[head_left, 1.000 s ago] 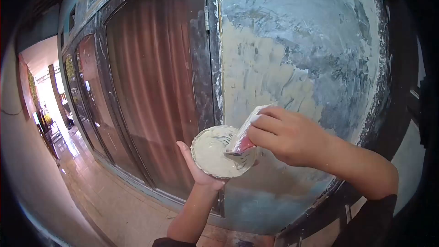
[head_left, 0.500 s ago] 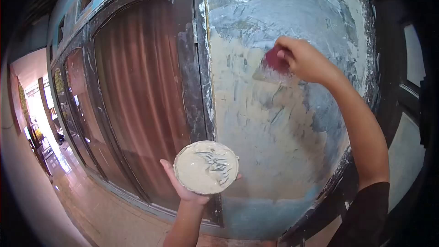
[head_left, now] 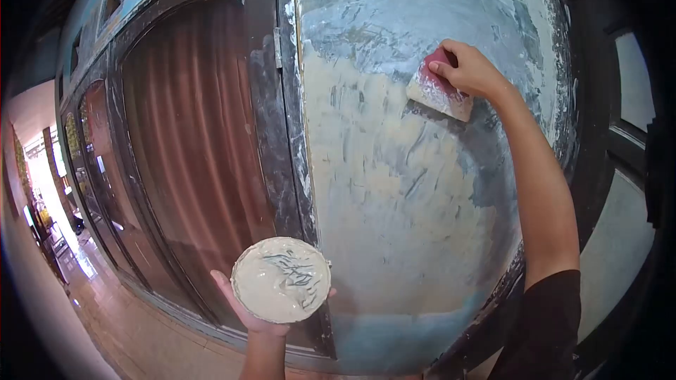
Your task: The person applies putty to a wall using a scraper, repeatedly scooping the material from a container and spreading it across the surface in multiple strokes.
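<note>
My left hand (head_left: 262,320) holds up a round tub of cream-coloured putty (head_left: 278,281) from below, thumb along its left side and a fingertip showing at its right. Streaks mark the putty's surface. High on the wall (head_left: 373,218), my right hand (head_left: 468,69) grips a red putty scraper (head_left: 438,79). Its wide blade is coated with putty and angled down, close to the wall; whether its edge touches cannot be made out. Cream putty covers much of the wall's middle and lower part, while grey patches show above and at the right.
Left of the wall stands a dark-framed door (head_left: 264,98) with glass and a reddish-brown curtain (head_left: 190,127) behind it. Another dark frame with pale panels (head_left: 623,218) is at the right. A tiled floor (head_left: 134,317) runs toward a bright opening at the far left.
The scraper has turned, so its putty-coated face now shows, and it sits a little further right on the wall. The tub appears lower and further left as the view shifted.
</note>
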The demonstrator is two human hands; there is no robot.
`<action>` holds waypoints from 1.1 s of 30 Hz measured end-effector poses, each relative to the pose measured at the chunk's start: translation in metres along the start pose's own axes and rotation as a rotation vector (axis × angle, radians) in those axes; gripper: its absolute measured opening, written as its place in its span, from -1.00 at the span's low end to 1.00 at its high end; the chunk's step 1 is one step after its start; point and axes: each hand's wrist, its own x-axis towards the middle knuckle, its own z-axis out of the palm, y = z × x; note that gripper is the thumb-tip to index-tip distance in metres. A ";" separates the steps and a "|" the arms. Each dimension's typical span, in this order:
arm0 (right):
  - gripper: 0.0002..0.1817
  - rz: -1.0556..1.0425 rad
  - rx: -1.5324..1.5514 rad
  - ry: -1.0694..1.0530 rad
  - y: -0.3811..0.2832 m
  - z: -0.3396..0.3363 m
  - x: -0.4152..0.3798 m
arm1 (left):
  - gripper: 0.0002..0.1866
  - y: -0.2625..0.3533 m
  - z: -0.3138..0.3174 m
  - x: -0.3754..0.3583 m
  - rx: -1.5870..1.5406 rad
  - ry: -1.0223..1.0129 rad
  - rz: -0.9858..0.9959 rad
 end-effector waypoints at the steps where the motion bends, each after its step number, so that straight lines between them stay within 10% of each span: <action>1: -0.66 -0.023 0.014 -0.001 0.001 0.001 -0.002 | 0.14 -0.002 0.002 0.002 -0.029 0.019 0.001; 27: -0.66 0.019 -0.034 -0.060 -0.010 0.009 -0.013 | 0.16 -0.029 -0.030 0.016 -0.034 0.139 -0.005; 33: -0.68 -0.247 -0.155 0.149 0.005 0.035 -0.015 | 0.16 -0.030 -0.025 0.012 -0.047 0.183 0.001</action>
